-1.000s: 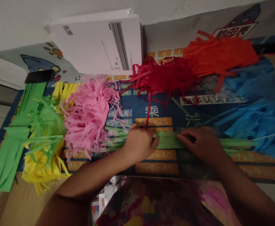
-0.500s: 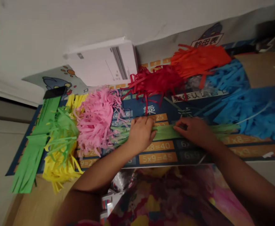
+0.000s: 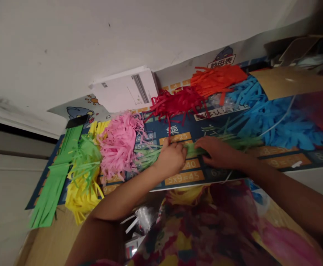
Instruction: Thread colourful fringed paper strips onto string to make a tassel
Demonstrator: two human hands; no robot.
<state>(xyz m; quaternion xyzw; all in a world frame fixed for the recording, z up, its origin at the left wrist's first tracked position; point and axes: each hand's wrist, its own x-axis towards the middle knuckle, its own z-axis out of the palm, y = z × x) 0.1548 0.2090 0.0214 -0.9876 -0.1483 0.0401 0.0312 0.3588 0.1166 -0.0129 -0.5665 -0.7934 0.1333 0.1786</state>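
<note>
A pale green fringed tissue paper strip [image 3: 189, 150] lies crosswise on the printed multiplication chart [image 3: 183, 176], its cut ends fanning out on both sides. My left hand [image 3: 170, 159] is closed on its middle, fingers curled over the paper. Just to the right, my right hand [image 3: 219, 151] pinches the same strip with bent fingers, its palm hidden. Left of my left hand sits a pink paper tassel bundle [image 3: 119, 142]. Blue fringed paper [image 3: 283, 123] lies beyond my right hand.
Red [image 3: 178, 103] and orange [image 3: 219, 79] fringed bundles lie along the back. At the left are a yellow bundle [image 3: 81, 199] and flat green fringed paper [image 3: 56, 184] under a dark phone-like slab [image 3: 77, 121]. A white box [image 3: 122, 88] leans at the wall.
The camera view has shifted, so the scene sits differently in the picture. My hands are a little closer together, and the strip between them looks narrower and more gathered.
</note>
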